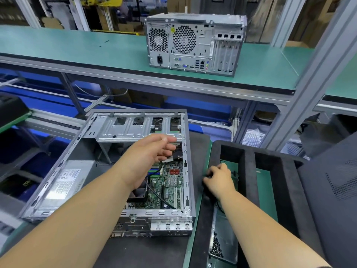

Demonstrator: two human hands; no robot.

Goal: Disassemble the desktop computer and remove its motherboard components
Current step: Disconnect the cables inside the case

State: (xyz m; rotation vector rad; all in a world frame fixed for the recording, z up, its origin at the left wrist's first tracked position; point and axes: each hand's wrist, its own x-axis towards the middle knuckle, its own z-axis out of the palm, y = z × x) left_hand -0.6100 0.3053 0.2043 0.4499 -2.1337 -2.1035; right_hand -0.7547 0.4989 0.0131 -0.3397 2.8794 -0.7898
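- Head view, looking down: an open desktop case (108, 167) lies on its side on a dark mat on the bench (267, 182), its side panel off and its long axis running away from the person.
- Inside the case, the green motherboard (170, 182) fills the right half. A silver power supply (65, 180) sits in the left half, and a metal drive cage (139, 128) spans the far end.
- The left hand (152, 151) hovers inside the case, above the far part of the motherboard and just below the drive cage. Its fingers are loosely curled and point right; whether this grip holds anything cannot be told.
- The right hand (220, 178) rests outside the case, just right of its right wall, at the edge of a black foam tray (249, 171). Its fingers are curled down; what they hold, if anything, cannot be told.
- The left hand is the nearer one to the motherboard, which lies directly beneath and toward the person from it.
- A black cable (160, 196) crosses the near part of the motherboard.
- Beyond the case, on a raised green shelf (77, 47), stands a second computer (195, 43), its back panel facing the person.
- A small tray of dark screws (217, 248) sits near the right forearm.
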